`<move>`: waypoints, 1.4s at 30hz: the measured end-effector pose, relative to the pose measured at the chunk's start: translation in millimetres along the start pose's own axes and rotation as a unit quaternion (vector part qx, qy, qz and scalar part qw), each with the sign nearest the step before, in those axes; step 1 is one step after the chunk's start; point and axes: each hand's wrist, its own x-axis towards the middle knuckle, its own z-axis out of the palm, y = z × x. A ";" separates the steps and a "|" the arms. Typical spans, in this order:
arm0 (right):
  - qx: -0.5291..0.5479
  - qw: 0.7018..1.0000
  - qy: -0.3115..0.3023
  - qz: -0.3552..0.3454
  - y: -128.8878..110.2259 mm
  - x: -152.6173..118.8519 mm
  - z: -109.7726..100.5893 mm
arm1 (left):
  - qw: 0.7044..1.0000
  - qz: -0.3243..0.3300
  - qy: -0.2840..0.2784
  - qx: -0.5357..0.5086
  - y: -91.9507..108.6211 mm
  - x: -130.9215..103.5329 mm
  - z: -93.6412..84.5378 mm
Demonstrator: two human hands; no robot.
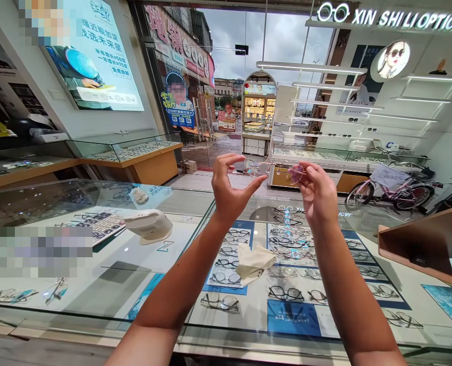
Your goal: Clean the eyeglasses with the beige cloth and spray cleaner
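A thin-framed pair of glasses (262, 169) is held up in front of me, above the glass display counter. My left hand (231, 188) has its thumb and fingers curved around the left lens, gripping its edges. At the other end, my right hand (317, 190) pinches the frame beside the right lens, which has a purple sheen. Below the hands, a crumpled cream cloth (253, 263) lies on the counter's glass top. Rows of glasses (287, 239) are laid out on blue and white panels under the glass.
On the counter at left sits a beige cap-like object (149, 225). A brown wooden stand (424, 244) is at the right. Farther off are a standing arched mirror (259, 112), a pink bicycle (393, 188) and another display case (145, 157).
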 end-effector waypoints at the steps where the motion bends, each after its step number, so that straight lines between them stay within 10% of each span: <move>1: -0.023 1.000 -0.009 -0.013 -3.3 0.7 -3.5 | 1.000 0.010 -0.014 0.002 0.6 2.0 -2.0; 12: -0.232 0.955 -0.156 -0.101 -24.9 0.4 -16.0 | 0.974 0.138 -0.173 0.047 16.1 14.6 -15.6; 30: -0.068 0.951 -0.290 0.078 -26.4 4.3 -27.6 | 0.965 0.003 -0.234 -0.117 24.9 13.3 -15.1; 42: -0.017 0.976 -0.197 0.090 -17.1 4.1 -20.7 | 0.971 -0.036 -0.204 -0.121 29.4 5.3 -6.8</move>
